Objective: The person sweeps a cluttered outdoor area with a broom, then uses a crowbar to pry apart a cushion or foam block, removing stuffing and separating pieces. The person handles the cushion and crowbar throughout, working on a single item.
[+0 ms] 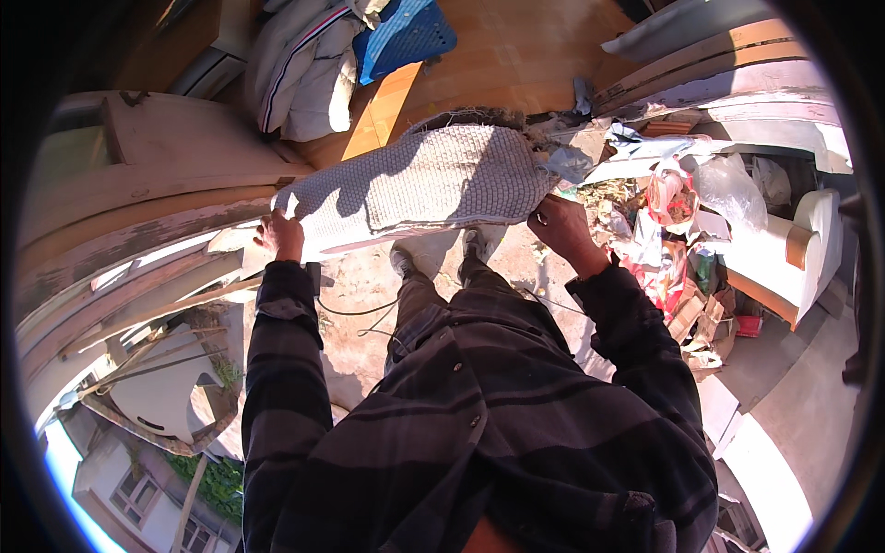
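Note:
A pale, bumpy-textured mat point(424, 180) stretches between my two hands, in front of my feet. My left hand point(279, 236) pinches its left end, and my right hand point(567, 230) grips its lower right corner. The mat's far edge looks frayed and dark, with loose threads. Shadows fall across part of its surface. What lies directly beneath it is hidden.
A wooden floor point(516, 55) lies beyond the doorway, with a padded white jacket point(313, 74) and a blue plastic basket point(406, 39) at its left. Rubbish bags and cardboard point(678, 240) pile up at the right, near a white wooden piece point(784, 249). A cable point(355, 311) runs by my legs.

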A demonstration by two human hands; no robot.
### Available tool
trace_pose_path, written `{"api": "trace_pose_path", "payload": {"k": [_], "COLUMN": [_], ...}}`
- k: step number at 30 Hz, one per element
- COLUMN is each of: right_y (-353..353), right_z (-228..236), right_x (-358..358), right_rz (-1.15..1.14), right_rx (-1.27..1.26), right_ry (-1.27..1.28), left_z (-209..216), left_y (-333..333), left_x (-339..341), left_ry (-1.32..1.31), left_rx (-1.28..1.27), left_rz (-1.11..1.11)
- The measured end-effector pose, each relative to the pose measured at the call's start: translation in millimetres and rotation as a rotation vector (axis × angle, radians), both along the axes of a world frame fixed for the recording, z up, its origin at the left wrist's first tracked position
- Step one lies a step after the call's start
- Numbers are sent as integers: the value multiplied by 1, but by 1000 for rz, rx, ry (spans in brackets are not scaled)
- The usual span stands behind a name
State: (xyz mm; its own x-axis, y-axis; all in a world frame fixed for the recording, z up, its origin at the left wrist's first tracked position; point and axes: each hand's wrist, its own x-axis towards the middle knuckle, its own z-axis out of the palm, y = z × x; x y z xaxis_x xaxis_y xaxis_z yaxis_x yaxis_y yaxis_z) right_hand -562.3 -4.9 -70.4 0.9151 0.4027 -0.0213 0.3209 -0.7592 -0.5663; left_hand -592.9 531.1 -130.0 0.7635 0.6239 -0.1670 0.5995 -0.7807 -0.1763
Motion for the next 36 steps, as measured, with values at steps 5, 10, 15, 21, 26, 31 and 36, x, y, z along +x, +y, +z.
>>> {"api": "trace_pose_path", "payload": {"k": [5, 10, 15, 21, 26, 31, 36], "right_y": [46, 97, 111, 94, 88, 82, 72], "right_z": [31, 47, 50, 36, 30, 38, 36], "right_x": [-15, -18, -22, -40, -57, -67, -77], "right_rz": [216, 329, 435, 543, 554, 573, 473], "right_rx": [118, 187, 176, 211, 204, 228, 222], "right_ry": [-160, -227, -173, -49, 16, 38, -17], "left_z": [43, 110, 164, 168, 164, 171, 181], "left_y": [-29, -116, -158, -194, -218, -207, -176], "left_x": [-32, -57, -33, 12, 36, 18, -54], "left_ry": [-105, -514, -620, -575, -217, -262, -382], "left_rx": [-151, -507, -504, -474, -488, -626, -671], "left_rz": [-108, -317, -482, -699, -745, -860, -846]}}
